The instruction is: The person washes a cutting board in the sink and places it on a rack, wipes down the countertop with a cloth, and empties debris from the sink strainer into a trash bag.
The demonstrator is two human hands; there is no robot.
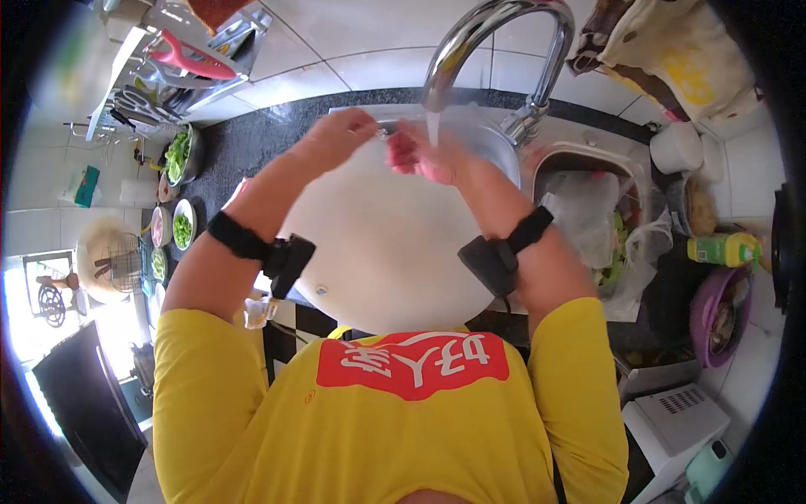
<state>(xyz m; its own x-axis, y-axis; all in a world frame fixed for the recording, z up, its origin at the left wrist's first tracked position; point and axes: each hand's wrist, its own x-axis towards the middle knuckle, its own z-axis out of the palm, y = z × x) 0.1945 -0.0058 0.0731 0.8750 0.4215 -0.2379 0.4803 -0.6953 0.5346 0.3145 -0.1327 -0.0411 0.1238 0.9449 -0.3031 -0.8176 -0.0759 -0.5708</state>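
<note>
A large round whitish board (390,244) is tilted across the sink basin in front of my body, with a small hole near its lower left. At its far edge my left hand (342,139) is raised, fingers bent toward the right and seemingly holding nothing. My right hand (428,157) is beside the water stream (433,130) from the chrome faucet (495,50). Its fingers are curled and look pinkish red; whether they hold something is blurred. A small gap separates the two hands. Behind the board, the metal sink (501,155) is mostly hidden.
The right sink basin (554,160) holds plastic bags (579,210) and greens. A green-yellow bottle (724,249) and purple basin (722,323) are farther right. Bowls of chopped greens (183,227) line the left counter. Scissors (138,102) and pink-handled shears (189,59) are in a wall rack.
</note>
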